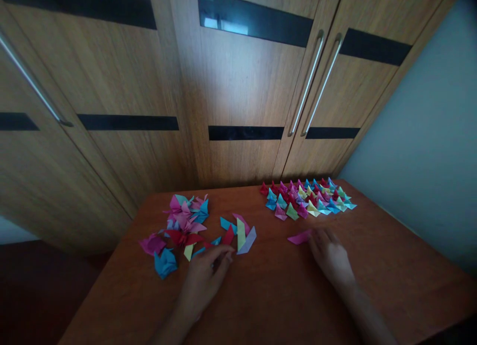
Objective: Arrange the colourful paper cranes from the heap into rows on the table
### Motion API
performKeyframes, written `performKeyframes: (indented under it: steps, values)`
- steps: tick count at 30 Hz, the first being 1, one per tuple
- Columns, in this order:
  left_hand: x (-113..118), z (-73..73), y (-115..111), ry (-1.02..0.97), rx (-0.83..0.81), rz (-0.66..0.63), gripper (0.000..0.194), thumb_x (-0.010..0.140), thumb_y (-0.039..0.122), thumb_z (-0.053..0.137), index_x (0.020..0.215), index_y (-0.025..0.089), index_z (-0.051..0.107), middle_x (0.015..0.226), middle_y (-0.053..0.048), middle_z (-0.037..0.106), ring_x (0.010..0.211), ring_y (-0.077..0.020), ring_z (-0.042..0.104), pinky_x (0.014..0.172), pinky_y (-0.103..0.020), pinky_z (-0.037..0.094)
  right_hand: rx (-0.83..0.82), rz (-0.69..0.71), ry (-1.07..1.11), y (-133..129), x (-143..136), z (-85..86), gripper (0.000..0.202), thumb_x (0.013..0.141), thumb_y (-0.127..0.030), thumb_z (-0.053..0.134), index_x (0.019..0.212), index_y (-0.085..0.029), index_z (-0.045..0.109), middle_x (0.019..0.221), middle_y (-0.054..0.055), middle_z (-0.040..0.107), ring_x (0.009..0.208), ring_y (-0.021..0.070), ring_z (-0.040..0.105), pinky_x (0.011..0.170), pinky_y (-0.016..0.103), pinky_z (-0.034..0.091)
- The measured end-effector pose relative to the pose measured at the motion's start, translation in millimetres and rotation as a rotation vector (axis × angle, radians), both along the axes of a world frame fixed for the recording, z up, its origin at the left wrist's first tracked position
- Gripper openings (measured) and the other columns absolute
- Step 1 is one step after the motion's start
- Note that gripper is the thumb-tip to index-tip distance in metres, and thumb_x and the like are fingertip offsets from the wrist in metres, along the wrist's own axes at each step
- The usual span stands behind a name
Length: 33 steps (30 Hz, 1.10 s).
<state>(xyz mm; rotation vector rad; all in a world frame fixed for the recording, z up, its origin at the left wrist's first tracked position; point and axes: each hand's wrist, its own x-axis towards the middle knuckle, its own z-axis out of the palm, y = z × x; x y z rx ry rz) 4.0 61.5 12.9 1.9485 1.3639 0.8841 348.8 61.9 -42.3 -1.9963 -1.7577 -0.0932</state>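
R hand: it is above the table [268,300], on the right side; the fingers of the R hand [330,255] are bent and narrow, w/ the tips at the right end of the pink piece [298,238]. If they pinch it or only press it, I cannot tell.
Pink piece: it lies to the left of the R fingertips, on the table; its long axis goes approx. left-right, the left end slightly nearer to the person.
Nearer hand: R, clearly; the L hand is well apart from this piece.
L hand: in the L hand [204,275] thumb and forefinger come close together, narrow gap; cannot tell if sth. is btwn. them.
Loose strips: just beyond the L fingertips, e.g. the yellow-green strip [241,234] and, touching it, the lilac strip [247,241], which slants away to the right.
Paper heap: beyond the L hand, to the left, the heap [182,221] has folded shapes, mixed colours.
Pointed pieces: far right, the rows of pointed pieces [312,200] stand beyond the R hand.
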Motion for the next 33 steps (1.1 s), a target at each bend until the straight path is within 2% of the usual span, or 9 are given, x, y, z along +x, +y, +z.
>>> performKeyframes:
  steps: [3,5,12,19,26,33]
  values:
    - [-1.5,1.9,-0.5,0.005,-0.001,0.007,0.02,0.087,0.027,0.048,0.092,0.024,0.068,0.082,-0.001,0.073,0.078,-0.0186,0.067,0.071,-0.028,0.05,0.016,0.215,-0.078,-14.3,-10.6,-5.4,0.037,0.094,-0.039,0.037,0.117,-0.018,0.056,0.121,0.013,0.057,0.111,0.0242,0.054,0.096,0.038,0.042]
    - [-1.6,1.3,-0.2,0.008,0.003,0.001,0.02,0.087,0.026,0.049,0.092,0.024,0.068,0.082,-0.001,0.073,0.078,-0.0186,0.067,0.071,-0.028,0.05,-0.018,0.247,-0.13,-19.7,-16.2,-8.1,0.04,0.093,-0.041,0.04,0.124,-0.02,0.054,0.127,0.012,0.054,0.118,0.0251,0.05,0.098,0.039,0.041]
    - [-2.1,-4.3,2.3,0.039,0.035,-0.019,0.02,0.085,0.022,0.051,0.093,0.025,0.068,0.085,0.001,0.074,0.078,-0.0172,0.068,0.072,-0.026,0.05,-0.101,0.191,-0.222,-5.0,-29.9,-7.7,0.049,0.091,-0.048,0.039,0.13,-0.019,0.051,0.132,0.014,0.05,0.124,0.0302,0.044,0.097,0.046,0.039]
    - [-3.5,-5.1,1.9,0.062,0.048,-0.031,0.021,0.087,0.025,0.049,0.095,0.025,0.068,0.087,0.0,0.074,0.079,-0.0172,0.068,0.072,-0.026,0.05,-0.112,0.176,-0.223,8.4,-47.8,-3.9,0.054,0.091,-0.05,0.039,0.131,-0.016,0.048,0.134,0.016,0.048,0.125,0.0308,0.04,0.098,0.046,0.036]
    - [-1.5,-4.7,0.7,0.045,0.049,-0.044,0.022,0.087,0.024,0.047,0.096,0.025,0.068,0.082,0.0,0.073,0.076,-0.0168,0.067,0.07,-0.026,0.05,-0.089,0.158,-0.225,8.5,-49.3,-0.3,0.052,0.091,-0.049,0.039,0.13,-0.017,0.05,0.134,0.016,0.048,0.124,0.0313,0.041,0.098,0.046,0.036]
    - [-1.7,-5.1,0.3,0.058,0.055,-0.042,0.022,0.087,0.025,0.048,0.096,0.025,0.068,0.086,-0.002,0.074,0.079,-0.0179,0.068,0.072,-0.027,0.051,-0.087,0.156,-0.215,3.4,-55.4,1.2,0.049,0.091,-0.05,0.039,0.125,-0.018,0.053,0.132,0.016,0.049,0.12,0.0323,0.044,0.095,0.046,0.038]
